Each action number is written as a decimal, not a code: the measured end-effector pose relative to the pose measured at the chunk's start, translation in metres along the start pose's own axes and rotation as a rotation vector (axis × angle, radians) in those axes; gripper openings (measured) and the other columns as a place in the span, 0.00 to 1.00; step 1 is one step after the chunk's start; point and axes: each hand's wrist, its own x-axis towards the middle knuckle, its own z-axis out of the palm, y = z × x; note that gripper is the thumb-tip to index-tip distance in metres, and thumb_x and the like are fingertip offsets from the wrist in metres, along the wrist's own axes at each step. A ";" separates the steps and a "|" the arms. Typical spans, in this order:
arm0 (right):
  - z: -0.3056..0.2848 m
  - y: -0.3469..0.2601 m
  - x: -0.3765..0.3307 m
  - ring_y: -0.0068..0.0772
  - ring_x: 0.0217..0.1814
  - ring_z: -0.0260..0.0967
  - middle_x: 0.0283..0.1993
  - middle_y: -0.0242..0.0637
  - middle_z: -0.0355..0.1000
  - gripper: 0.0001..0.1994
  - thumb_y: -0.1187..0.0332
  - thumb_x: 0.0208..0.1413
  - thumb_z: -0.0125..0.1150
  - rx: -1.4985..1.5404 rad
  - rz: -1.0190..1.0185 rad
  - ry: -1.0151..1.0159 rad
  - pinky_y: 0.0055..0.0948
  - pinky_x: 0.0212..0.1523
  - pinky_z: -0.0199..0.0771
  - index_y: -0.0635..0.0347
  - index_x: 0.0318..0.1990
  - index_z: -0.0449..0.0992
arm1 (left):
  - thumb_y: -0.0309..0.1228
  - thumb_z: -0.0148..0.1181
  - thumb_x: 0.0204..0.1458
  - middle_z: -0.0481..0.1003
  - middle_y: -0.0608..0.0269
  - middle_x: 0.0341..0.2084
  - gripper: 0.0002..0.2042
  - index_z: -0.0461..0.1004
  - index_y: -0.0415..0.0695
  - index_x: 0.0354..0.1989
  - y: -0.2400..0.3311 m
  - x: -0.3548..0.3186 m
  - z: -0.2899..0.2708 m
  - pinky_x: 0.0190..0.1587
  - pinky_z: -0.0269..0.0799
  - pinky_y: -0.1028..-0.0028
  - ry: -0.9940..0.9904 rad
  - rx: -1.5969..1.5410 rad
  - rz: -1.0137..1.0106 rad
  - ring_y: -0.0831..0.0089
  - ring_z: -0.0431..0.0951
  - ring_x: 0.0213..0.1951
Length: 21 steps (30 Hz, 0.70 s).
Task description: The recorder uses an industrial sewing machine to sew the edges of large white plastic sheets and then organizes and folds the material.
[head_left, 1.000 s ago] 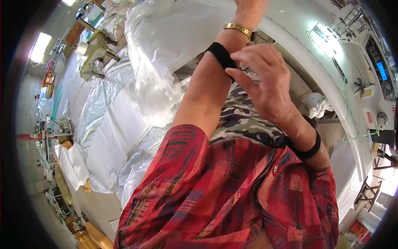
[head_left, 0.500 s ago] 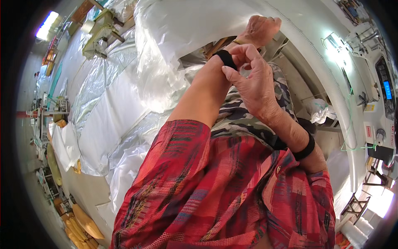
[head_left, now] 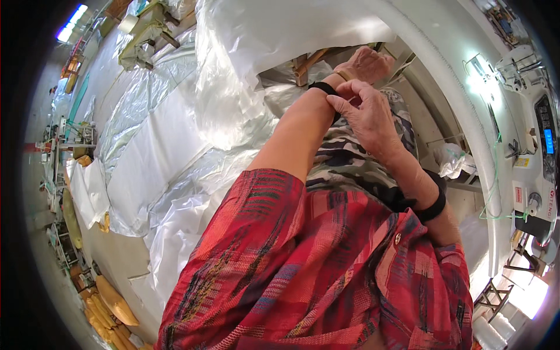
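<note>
A black stretch band circles my left forearm just above the wrist. The thumb and fingers of my right hand pinch its near edge. My left hand is stretched out in front, its fingers curled into a loose fist with nothing showing in them. Behind that hand a thin yellowish band goes round the wrist. A second black band sits on my right forearm. Below the hands are camouflage trousers on my lap.
White and clear plastic sheeting spreads at my left. On the right, a white sewing machine with a lit blue display stands on a pale curved-edge table. A plastic bag lies beneath it, and a wooden stand is at the far left.
Both hands have moved slightly down and to the right in the picture. My right fingers have closed in on the band, and the left hand has tipped lower.
</note>
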 end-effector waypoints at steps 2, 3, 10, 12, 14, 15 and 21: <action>0.004 0.007 0.003 0.27 0.31 0.73 0.30 0.40 0.77 0.13 0.64 0.55 0.66 0.191 0.145 -0.103 0.28 0.37 0.73 0.67 0.37 0.77 | 0.25 0.57 0.43 0.66 0.70 0.10 0.13 0.68 0.37 0.38 -0.001 -0.003 -0.001 0.12 0.63 0.75 -0.077 -0.067 -0.060 0.74 0.72 0.13; 0.007 0.010 0.002 0.27 0.31 0.73 0.30 0.40 0.77 0.13 0.64 0.55 0.66 0.207 0.109 -0.124 0.28 0.37 0.73 0.67 0.37 0.77 | 0.25 0.57 0.43 0.66 0.71 0.09 0.14 0.68 0.35 0.40 0.001 -0.004 -0.003 0.12 0.62 0.75 -0.068 -0.168 -0.063 0.74 0.72 0.12; 0.009 0.015 0.002 0.19 0.32 0.68 0.31 0.30 0.75 0.09 0.68 0.56 0.64 0.479 0.268 -0.273 0.22 0.36 0.69 0.68 0.36 0.77 | 0.23 0.56 0.45 0.71 0.67 0.13 0.19 0.66 0.26 0.45 0.005 -0.013 -0.005 0.16 0.70 0.73 -0.044 -0.167 -0.078 0.72 0.77 0.18; 0.009 0.015 0.000 0.17 0.32 0.67 0.31 0.29 0.74 0.09 0.69 0.57 0.64 0.487 0.338 -0.299 0.20 0.36 0.68 0.68 0.35 0.77 | 0.22 0.56 0.46 0.75 0.63 0.19 0.20 0.65 0.24 0.47 0.009 -0.015 0.001 0.21 0.75 0.75 -0.276 -0.280 -0.098 0.73 0.79 0.20; 0.010 0.015 -0.002 0.15 0.33 0.66 0.30 0.28 0.73 0.07 0.70 0.57 0.64 0.523 0.350 -0.251 0.18 0.36 0.67 0.66 0.34 0.77 | 0.22 0.55 0.47 0.76 0.58 0.23 0.20 0.65 0.24 0.48 0.015 -0.016 0.009 0.23 0.76 0.76 -0.315 -0.130 -0.037 0.73 0.79 0.21; 0.010 0.014 -0.004 0.15 0.33 0.66 0.30 0.28 0.73 0.07 0.70 0.57 0.64 0.516 0.361 -0.252 0.18 0.36 0.67 0.66 0.34 0.77 | 0.22 0.55 0.47 0.76 0.56 0.25 0.20 0.64 0.24 0.49 0.016 -0.017 0.013 0.24 0.76 0.77 -0.354 -0.024 0.043 0.73 0.79 0.22; 0.014 0.004 0.001 0.15 0.31 0.64 0.30 0.23 0.71 0.09 0.68 0.60 0.59 0.603 0.465 -0.370 0.21 0.34 0.65 0.66 0.32 0.76 | 0.23 0.54 0.48 0.76 0.46 0.33 0.16 0.72 0.28 0.45 0.024 -0.017 0.012 0.23 0.75 0.79 -0.432 0.536 0.253 0.73 0.80 0.28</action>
